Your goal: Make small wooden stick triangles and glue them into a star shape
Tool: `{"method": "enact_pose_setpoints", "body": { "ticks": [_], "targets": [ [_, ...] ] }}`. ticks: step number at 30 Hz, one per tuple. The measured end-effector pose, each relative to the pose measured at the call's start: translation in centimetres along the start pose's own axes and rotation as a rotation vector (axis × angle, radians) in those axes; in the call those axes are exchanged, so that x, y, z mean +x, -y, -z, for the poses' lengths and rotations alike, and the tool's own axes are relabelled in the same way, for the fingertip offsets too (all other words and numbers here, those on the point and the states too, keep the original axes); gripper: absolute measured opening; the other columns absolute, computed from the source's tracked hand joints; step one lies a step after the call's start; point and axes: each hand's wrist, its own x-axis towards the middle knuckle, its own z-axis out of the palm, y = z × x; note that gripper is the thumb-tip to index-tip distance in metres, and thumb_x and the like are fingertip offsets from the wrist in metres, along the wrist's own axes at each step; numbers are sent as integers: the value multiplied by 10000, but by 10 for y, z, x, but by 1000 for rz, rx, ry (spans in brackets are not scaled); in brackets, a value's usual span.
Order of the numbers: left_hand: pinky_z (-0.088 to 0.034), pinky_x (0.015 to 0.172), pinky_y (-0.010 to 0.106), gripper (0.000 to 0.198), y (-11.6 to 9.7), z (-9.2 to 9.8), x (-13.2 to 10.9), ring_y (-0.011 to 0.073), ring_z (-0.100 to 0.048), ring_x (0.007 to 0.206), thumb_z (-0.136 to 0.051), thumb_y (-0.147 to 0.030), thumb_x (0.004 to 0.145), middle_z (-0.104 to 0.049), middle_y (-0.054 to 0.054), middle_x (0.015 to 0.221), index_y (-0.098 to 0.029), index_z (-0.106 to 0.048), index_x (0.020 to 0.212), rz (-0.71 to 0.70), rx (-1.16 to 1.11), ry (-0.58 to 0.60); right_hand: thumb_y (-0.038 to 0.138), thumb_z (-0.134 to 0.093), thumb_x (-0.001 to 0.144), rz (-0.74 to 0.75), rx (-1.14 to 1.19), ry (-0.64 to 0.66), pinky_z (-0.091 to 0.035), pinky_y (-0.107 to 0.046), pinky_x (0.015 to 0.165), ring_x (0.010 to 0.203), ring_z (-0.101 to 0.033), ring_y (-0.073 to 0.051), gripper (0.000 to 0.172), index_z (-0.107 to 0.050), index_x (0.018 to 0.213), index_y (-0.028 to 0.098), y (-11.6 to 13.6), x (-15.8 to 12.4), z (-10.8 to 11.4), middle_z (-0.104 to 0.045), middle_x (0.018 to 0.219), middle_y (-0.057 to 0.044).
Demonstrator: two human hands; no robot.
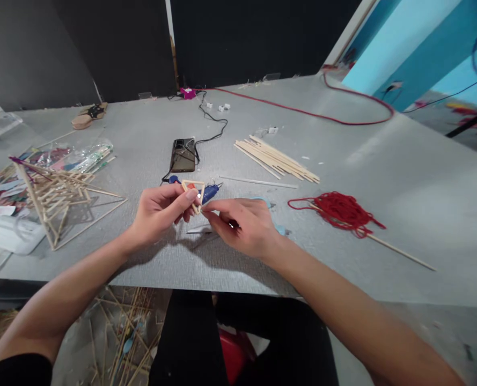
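Observation:
My left hand [161, 210] is closed in a pinch on a small triangle of thin wooden sticks [193, 190], held upright just above the grey table [383, 225]. My right hand [244, 225] meets it from the right, fingertips pinched at the triangle's lower corner. Behind the triangle lies a blue glue gun [208, 192]. A light blue tool [276, 217] lies partly hidden under my right hand.
A stick-built frame [57, 198] stands at the left among plastic bags. A phone [183, 154] with a black cable, a bundle of sticks [276, 158], red yarn [338, 210] on a stick and a red cord [343, 112] lie beyond. Loose sticks litter the floor.

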Motion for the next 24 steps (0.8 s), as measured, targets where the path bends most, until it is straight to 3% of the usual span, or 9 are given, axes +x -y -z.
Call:
{"method": "enact_pose_setpoints", "body": {
  "ticks": [18, 21, 24],
  "targets": [
    [-428, 492, 211, 410, 3, 0, 1, 79, -525, 520, -736, -492, 993, -640, 2, 618, -168, -743, 741, -15, 44, 36, 205, -536, 1069, 68, -36, 32, -391, -241, 539, 462, -496, -89, 107, -639, 1043, 212, 2, 2, 0, -592, 571, 73],
    [-450, 510, 214, 365, 3, 3, 1, 89, -562, 572, -754, -507, 973, -713, 37, 747, -168, -799, 848, -29, 45, 56, 205, -553, 1065, 63, -41, -12, -381, -229, 534, 459, -483, -84, 72, -624, 1073, 211, 0, 1, -1, -559, 557, 93],
    [-455, 521, 210, 294, 6, 7, 1, 96, -591, 621, -885, -429, 868, -752, 50, 847, -184, -841, 1025, -77, 137, 86, 215, -588, 1059, 54, -38, -63, -377, -218, 532, 455, -469, -80, 55, -612, 1108, 210, -1, 1, -1, -504, 537, 117]
  ]
}}
